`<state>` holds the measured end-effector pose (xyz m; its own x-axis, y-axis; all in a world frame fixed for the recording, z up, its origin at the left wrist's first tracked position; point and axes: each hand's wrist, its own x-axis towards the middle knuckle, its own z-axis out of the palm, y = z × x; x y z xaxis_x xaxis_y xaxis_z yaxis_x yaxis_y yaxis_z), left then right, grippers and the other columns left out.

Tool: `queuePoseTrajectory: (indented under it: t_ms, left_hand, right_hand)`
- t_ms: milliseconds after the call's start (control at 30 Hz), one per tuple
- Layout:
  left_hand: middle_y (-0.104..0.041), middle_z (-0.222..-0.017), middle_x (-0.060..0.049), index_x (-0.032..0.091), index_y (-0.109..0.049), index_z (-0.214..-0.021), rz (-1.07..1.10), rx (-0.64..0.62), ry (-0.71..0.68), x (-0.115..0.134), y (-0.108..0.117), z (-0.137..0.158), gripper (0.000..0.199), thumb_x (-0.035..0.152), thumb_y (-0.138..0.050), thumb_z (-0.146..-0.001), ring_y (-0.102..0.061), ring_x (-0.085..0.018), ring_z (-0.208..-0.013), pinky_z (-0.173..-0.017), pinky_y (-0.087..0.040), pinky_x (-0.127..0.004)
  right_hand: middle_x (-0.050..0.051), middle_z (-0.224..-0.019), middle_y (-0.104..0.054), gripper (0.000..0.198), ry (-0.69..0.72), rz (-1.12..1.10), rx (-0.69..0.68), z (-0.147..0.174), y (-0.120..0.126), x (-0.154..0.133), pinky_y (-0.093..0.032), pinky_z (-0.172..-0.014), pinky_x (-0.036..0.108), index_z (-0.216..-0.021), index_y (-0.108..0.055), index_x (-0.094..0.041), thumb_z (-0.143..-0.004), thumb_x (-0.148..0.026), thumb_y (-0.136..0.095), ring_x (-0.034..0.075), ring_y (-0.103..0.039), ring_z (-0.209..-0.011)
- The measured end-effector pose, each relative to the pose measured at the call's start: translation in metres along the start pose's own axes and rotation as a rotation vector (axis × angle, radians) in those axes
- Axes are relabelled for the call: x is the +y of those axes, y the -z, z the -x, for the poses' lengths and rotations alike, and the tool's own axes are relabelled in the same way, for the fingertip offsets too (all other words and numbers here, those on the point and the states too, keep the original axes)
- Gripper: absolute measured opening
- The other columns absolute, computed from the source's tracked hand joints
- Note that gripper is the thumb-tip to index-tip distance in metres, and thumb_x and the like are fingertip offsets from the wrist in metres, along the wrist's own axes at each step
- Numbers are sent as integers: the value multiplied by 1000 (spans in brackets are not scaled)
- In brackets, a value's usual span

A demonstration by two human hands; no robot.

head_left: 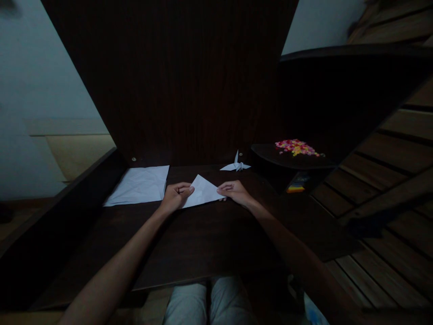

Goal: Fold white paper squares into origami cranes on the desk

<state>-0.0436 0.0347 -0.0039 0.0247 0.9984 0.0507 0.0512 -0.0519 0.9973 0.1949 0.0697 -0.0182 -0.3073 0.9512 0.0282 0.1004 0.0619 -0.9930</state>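
A white sheet of paper folded into a triangle [202, 192] is held between my two hands, its peak pointing away from me. My left hand [176, 197] pinches its left side, thumb on top. On the right side, my right hand [234, 191] grips the corner between thumb and fingers. Behind the right hand, a folded white paper crane [237, 166] stands on the dark wooden desk [203, 253]. To the left of my left hand lies a stack of white paper sheets [142, 184], slightly creased.
A small rounded shelf [270, 153] at the right bears a heap of pink, red and yellow bits [296, 147]. Below it sits a colourful object [296, 188]. A raised side panel [57, 212] edges the desk on the left, and a tall dark back panel [176, 81] rises behind.
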Motion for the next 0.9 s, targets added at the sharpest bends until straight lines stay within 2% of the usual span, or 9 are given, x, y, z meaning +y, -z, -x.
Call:
queuePoseTrajectory:
  t_ms: [100,200,333,500,600,667,800,900]
  left_hand:
    - [-73,-75,-7,13,-72,-85,28,11,7,1,0,0,46,46,-81,-54,-64,-19,-66,-60,-47,-26]
    - [-73,-76,-7,13,-72,-86,31,0,46,4,0,2,44,44,-80,-56,-65,-19,-65,-59,-48,-27]
    - [-70,-65,-5,13,-71,-78,-27,-17,90,9,1,4,37,43,-79,-57,-61,-17,-57,-52,-44,-24]
    - [-63,-58,-1,14,-66,-62,-80,-100,47,7,1,4,30,42,-75,-60,-55,-13,-52,-48,-38,-21]
    - [-59,-55,1,14,-65,-64,-19,-76,21,1,-5,3,30,43,-73,-64,-49,-10,-46,-43,-33,-20]
    - [-55,-52,2,14,-64,-63,23,-33,3,-2,-9,3,32,45,-72,-66,-44,-8,-42,-41,-30,-20]
    - [-58,-56,1,14,-63,-67,61,-16,-31,-4,-17,7,36,49,-73,-65,-46,-9,-44,-42,-35,-20]
    - [-65,-65,-2,13,-65,-76,63,-61,-28,-3,-21,10,38,47,-76,-62,-52,-10,-50,-44,-38,-20]
  right_hand:
    - [2,-52,-61,34,53,-9,127,-2,0,2,-43,-45,25,-69,-68,-13,-57,-43,-78,11,-53,-44]
    - [2,-56,-62,32,142,-41,233,-3,0,2,-42,-45,25,-68,-68,-14,-57,-43,-77,11,-52,-46]
    - [3,-63,-64,31,216,-61,283,-4,0,0,-42,-47,26,-69,-68,-15,-57,-42,-78,12,-53,-51]
    - [2,-68,-63,33,194,-182,328,-1,-3,-4,-43,-49,25,-76,-66,-16,-57,-41,-78,11,-52,-54]
    - [0,-70,-61,34,136,-366,311,2,-10,-7,-42,-50,22,-84,-64,-18,-60,-39,-77,10,-52,-56]
    - [1,-74,-61,33,89,-416,263,4,-16,-7,-43,-49,22,-81,-63,-18,-60,-40,-78,11,-54,-61]
    - [4,-76,-64,36,40,-335,59,6,-32,-5,-48,-51,23,-82,-65,-16,-60,-42,-77,14,-58,-67]
    - [4,-73,-66,38,50,-297,33,6,-38,-1,-49,-50,24,-84,-65,-15,-60,-43,-77,15,-59,-63]
